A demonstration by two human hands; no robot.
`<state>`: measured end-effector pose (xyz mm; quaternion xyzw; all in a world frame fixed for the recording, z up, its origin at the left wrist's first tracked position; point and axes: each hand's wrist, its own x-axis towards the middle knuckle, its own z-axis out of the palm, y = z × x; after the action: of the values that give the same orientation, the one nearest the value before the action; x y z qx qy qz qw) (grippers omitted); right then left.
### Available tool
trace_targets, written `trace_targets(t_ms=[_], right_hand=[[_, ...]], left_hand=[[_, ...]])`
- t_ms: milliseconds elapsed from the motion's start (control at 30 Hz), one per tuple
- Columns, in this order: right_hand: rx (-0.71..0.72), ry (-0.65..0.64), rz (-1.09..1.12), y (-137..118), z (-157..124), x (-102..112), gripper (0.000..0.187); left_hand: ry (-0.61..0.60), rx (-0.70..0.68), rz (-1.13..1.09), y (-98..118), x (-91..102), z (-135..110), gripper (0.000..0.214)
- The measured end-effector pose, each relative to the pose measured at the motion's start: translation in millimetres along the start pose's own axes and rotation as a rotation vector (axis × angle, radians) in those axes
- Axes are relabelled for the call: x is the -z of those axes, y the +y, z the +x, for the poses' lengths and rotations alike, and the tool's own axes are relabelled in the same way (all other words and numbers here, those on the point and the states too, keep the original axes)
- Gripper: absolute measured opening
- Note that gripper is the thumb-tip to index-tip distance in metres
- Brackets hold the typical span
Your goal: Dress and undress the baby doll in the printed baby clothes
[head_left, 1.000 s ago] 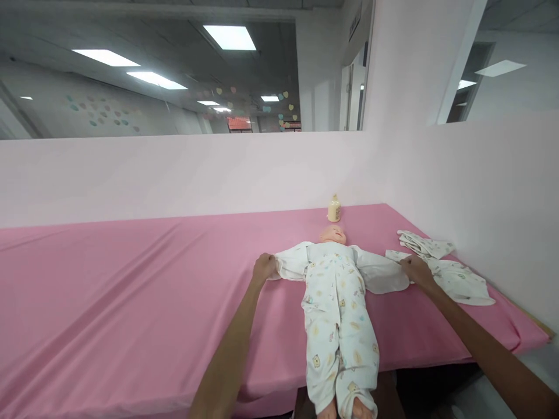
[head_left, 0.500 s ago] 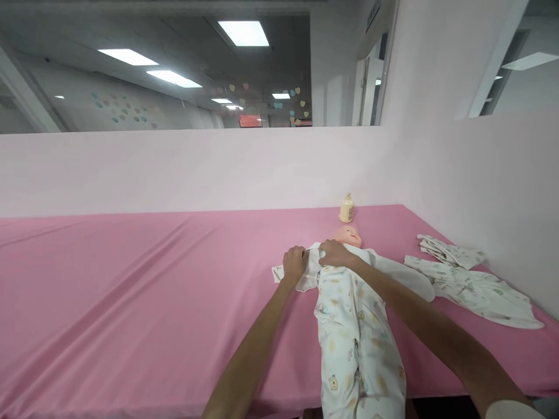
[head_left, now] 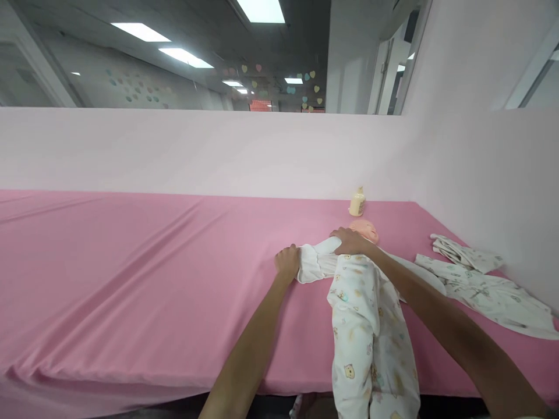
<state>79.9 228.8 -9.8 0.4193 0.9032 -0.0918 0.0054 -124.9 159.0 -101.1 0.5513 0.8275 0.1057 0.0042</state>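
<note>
A baby doll lies on its back at the far side of the pink-covered table, its head near the wall. White printed baby clothes cover its body and run down over the front edge. My left hand is closed round the end of a white sleeve, stretched out to the left. At the doll's shoulder, just below the head, my right hand grips the white cloth, fingers bent over it. The doll's arm is hidden, so I cannot tell whether it is inside the sleeve.
A cream pump bottle stands behind the doll's head, near the wall. To the right lie a folded printed garment and a spread-out one. The pink sheet has long creases on the left. A window is set above the wall.
My left hand has gone to the sleeve's end and pulled it out straight to the left. My right hand has moved up to the doll's shoulder. The view has shifted slightly.
</note>
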Motion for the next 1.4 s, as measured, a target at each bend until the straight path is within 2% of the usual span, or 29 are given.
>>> trace_targets(t_ms=[167,333,533,600,800,1000,1133,1233,1400], right_hand=[[-0.029,0.031,0.029,6.5,-8.5,5.7,0.055],[-0.013,0.016,-0.262,-12.8,10.8,-12.6,0.049],[0.247,0.012,-0.378,-46.7,40.5,-42.8,0.039],[0.266,0.009,-0.377,-52.5,45.6,-46.9,0.035],[0.259,0.007,-0.375,-48.4,36.8,-32.0,0.024],[0.185,0.139,-0.466,-40.2,19.1,-9.7,0.030],[0.177,0.160,-0.397,-42.5,16.6,-0.7,0.033],[0.227,0.124,-0.317,-48.5,17.5,-3.3,0.035],[0.376,0.090,-0.197,-57.4,23.0,-22.8,0.034]], left_hand=[[0.011,-0.031,0.037,-4.9,-4.6,2.6,0.033],[0.032,-0.062,0.060,-3.4,-8.7,3.0,0.035],[0.051,-0.077,0.067,-4.8,-13.1,3.3,0.035],[0.054,-0.078,0.063,-5.1,-14.0,3.6,0.034],[0.055,-0.051,0.043,-4.9,-16.0,5.6,0.033],[0.050,-0.031,0.035,-4.3,-14.3,6.8,0.033],[0.043,-0.032,0.033,-4.0,-11.5,6.7,0.033],[0.034,-0.039,0.020,-6.0,-10.3,7.3,0.032],[0.004,-0.017,-0.093,-17.3,-6.8,10.7,0.022]])
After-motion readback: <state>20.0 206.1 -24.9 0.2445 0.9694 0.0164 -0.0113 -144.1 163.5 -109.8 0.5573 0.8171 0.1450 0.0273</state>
